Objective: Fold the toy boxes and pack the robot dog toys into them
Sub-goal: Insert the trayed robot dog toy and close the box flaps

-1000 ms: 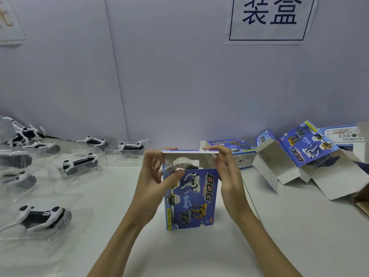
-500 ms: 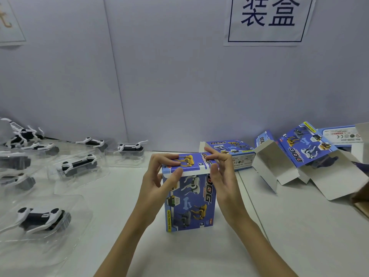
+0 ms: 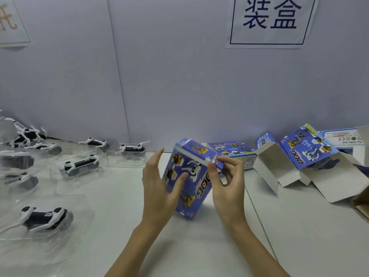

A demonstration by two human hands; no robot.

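Right hand pinching the closed top flap, box tipped over to the left

The right hand (image 3: pixel 225 182) pinches the top right corner of the blue toy box (image 3: pixel 191 176) between thumb and fingers, while the left hand (image 3: pixel 159 188) stays loose, fingers straight, thumb resting on the printed front. The box sits between both hands with its long axis leaning top-left, bottom corner on the white table (image 3: pixel 199 246). Right hand looks like the one steering it. Lid looks tucked shut; robot dog artwork all over the front.

Glossy printed cardboard box (image 3: pixel 191 176), clear plastic trays (image 3: pixel 79 170), matt white table (image 3: pixel 199 246)
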